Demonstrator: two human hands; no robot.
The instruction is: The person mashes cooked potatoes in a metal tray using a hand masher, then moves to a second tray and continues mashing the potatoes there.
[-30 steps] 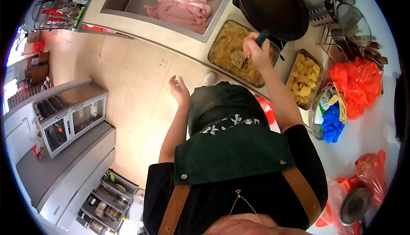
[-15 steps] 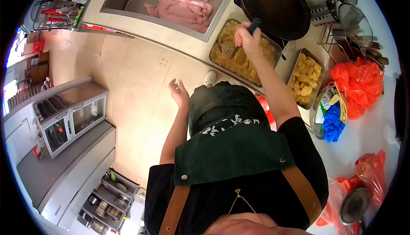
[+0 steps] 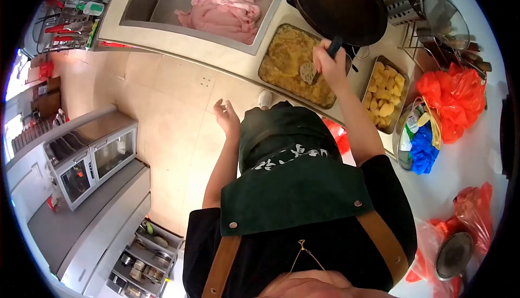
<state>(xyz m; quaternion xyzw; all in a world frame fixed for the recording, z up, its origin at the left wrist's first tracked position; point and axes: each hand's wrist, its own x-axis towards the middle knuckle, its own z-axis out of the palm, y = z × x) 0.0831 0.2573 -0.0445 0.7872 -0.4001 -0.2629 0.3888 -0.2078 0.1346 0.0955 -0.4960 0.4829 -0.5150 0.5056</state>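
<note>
My right hand is wrapped round the dark handle of a potato masher. The masher's pale slotted head is down in yellow mashed potato, which fills a shallow metal tray on the counter. To the right of it, a smaller metal tray holds peeled potato chunks. My left hand hangs in the air over the floor, left of my apron, its fingers loosely bent and apart with nothing in them.
A large dark wok sits just behind the mash tray. Pink raw meat or skin lies in the metal sink. Along the right are red plastic bags, a bowl with a blue bag and a rack with a glass lid.
My right hand has moved the masher rightward through the mash. My left hand stays about where it was. The whole view has shifted slightly.
</note>
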